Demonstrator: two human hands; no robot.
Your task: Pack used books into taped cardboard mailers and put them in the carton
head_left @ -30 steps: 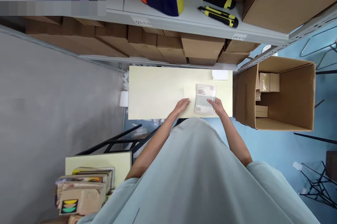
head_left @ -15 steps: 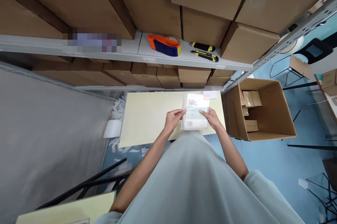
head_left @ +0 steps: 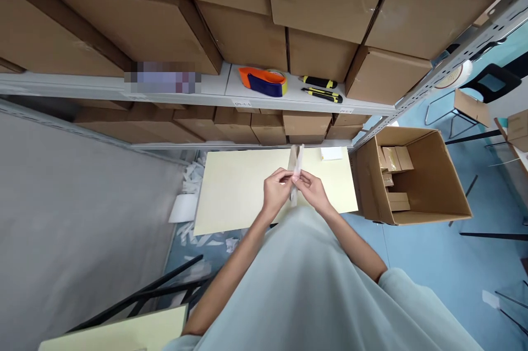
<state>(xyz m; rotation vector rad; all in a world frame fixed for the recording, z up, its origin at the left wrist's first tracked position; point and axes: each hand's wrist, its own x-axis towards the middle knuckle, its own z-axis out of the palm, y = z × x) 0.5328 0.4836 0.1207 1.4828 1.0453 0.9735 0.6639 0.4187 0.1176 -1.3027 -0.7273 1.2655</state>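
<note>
Both my hands hold a thin clear plastic packet edge-on above the pale yellow table. My left hand pinches it from the left. My right hand pinches it from the right, fingertips meeting at the packet's lower part. The packet stands upright, its flat faces turned sideways, so what is inside cannot be made out.
A small white card lies at the table's far right. An open cardboard box with small cartons stands to the right. The shelf holds an orange tape dispenser and two yellow-black knives. Cardboard boxes fill the shelves.
The packet lay flat on the table, was lifted facing me, and now is turned edge-on between both hands, which have come close together. The view has tilted up.
</note>
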